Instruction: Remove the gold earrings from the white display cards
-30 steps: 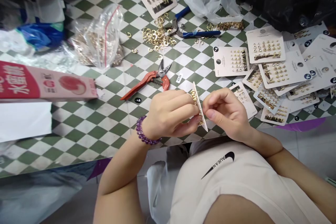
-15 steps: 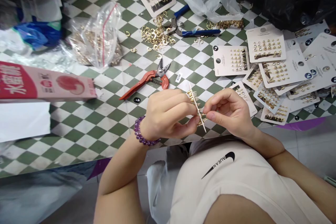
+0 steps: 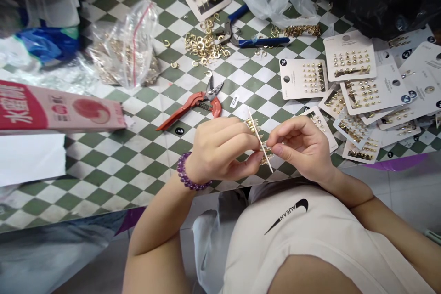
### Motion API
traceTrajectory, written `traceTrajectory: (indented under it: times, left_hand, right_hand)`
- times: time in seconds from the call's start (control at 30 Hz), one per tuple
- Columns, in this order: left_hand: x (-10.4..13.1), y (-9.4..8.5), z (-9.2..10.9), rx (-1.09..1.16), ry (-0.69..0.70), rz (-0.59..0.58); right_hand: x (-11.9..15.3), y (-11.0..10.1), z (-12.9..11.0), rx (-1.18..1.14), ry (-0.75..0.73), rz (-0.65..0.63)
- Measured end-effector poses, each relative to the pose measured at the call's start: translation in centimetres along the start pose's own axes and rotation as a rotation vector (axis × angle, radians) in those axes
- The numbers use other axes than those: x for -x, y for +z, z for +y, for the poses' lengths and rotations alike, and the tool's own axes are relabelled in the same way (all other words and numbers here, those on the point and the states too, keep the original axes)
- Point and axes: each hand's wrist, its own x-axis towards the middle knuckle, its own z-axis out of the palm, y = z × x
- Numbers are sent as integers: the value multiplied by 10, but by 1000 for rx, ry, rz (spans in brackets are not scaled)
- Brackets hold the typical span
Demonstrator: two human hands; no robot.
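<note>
In the head view, my left hand (image 3: pixel 225 149) had its grip clamped on an earring card (image 3: pixel 257 133), held edge-on above the near edge of the surface (image 3: pixel 151 147). My right hand (image 3: pixel 303 149) had thumb and fingertips close together at the card's right face, where pins (image 3: pixel 259 127) poked through; I couldn't tell whether they pinched anything. This card looked partly done, I judged, though how many places remained was hidden. To the right, overlapping cards (image 3: pixel 361 92) carried rows of earrings, seemingly filled. Loose gold rings (image 3: pixel 205 48) on the far side lay uncarded.
</note>
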Motion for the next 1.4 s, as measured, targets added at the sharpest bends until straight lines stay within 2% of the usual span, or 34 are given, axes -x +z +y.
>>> traceTrajectory:
  times: [0.23, 0.9, 1.23, 1.4]
  left_hand:
    - [0, 0, -2, 6, 5, -2]
    - [1, 2, -1, 71, -40, -13]
    - [3, 5, -1, 62, -59, 5]
    - [3, 6, 0, 53, -48, -2]
  right_hand:
    - [0, 0, -1, 23, -44, 4]
    - [1, 4, 1, 47, -22, 49]
    - [1, 9, 3, 43, -116, 148]
    - [1, 10, 4, 98, -156, 150]
